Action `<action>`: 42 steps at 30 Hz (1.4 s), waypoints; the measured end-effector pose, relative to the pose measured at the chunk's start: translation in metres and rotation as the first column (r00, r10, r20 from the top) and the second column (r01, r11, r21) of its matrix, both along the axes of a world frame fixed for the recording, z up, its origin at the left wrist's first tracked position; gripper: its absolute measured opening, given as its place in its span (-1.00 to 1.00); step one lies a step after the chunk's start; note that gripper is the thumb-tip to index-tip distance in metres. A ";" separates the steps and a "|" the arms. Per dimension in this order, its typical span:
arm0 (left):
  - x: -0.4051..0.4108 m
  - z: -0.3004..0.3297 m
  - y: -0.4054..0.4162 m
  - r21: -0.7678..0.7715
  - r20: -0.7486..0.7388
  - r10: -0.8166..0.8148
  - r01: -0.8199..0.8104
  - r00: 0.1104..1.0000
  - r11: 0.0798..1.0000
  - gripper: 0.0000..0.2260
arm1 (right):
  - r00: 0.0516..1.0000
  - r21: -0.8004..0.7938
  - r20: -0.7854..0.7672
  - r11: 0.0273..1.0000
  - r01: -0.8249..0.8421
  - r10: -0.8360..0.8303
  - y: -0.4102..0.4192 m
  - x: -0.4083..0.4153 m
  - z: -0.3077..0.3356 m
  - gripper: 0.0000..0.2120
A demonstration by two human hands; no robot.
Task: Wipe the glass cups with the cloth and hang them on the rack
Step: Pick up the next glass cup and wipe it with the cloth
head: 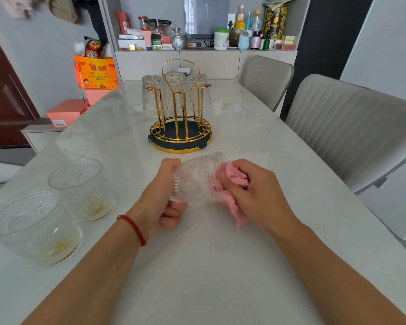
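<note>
The white table (256,141) bears the rack (180,134) and two cups (80,186).

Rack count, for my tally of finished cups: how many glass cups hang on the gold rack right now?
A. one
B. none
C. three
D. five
C: three ribbed cups hang upside down on the rack, while a fourth cup is held in the hands.

Bright, even daylight; soft focus, wide-angle bending at edges.

Pale marble table (256,137), two grey ribbed chairs (352,127) alongside, cluttered shelf (206,46) behind, dark red door (5,95) left.
</note>
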State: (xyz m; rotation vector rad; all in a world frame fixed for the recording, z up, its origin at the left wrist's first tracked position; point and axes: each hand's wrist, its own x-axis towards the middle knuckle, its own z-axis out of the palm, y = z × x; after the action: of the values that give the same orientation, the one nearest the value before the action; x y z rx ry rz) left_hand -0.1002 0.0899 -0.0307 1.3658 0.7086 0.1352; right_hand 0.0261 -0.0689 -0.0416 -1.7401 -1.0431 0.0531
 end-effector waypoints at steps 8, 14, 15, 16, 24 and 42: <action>-0.005 0.001 0.002 -0.087 -0.009 -0.107 0.106 0.994 0.991 -0.51 | 0.993 0.148 0.079 0.986 0.073 -0.085 0.001 0.004 -0.004 -0.81; -0.007 0.006 0.007 -0.318 0.238 -0.053 0.130 0.970 0.939 -0.61 | 0.978 0.160 -0.138 0.970 0.180 -0.159 0.007 0.002 -0.005 -0.91; -0.006 0.006 0.007 -0.341 0.266 -0.022 0.116 0.964 0.933 -0.61 | 0.973 0.154 -0.172 0.971 0.181 -0.154 0.007 0.004 -0.006 -0.89; -0.005 0.006 0.005 -0.350 0.289 0.014 0.093 0.957 0.932 -0.62 | 0.967 0.151 -0.208 0.973 0.177 -0.144 0.007 0.004 -0.006 -0.87; 0.001 0.012 -0.004 -0.080 0.480 0.225 -0.213 0.848 0.974 -0.70 | 0.920 0.170 -0.387 0.976 0.135 -0.059 0.007 0.014 -0.002 -0.84; -0.003 0.003 0.001 0.857 0.486 -0.027 -0.470 0.873 0.212 -0.40 | 0.846 -0.033 0.340 0.904 -0.425 0.411 -0.010 -0.004 0.021 -0.33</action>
State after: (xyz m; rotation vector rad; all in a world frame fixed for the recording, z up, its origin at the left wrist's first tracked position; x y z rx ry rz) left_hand -0.1030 0.0913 -0.0281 2.3282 0.4111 1.3087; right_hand 0.0223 -0.0794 -0.0209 -1.4806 -1.6595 0.0038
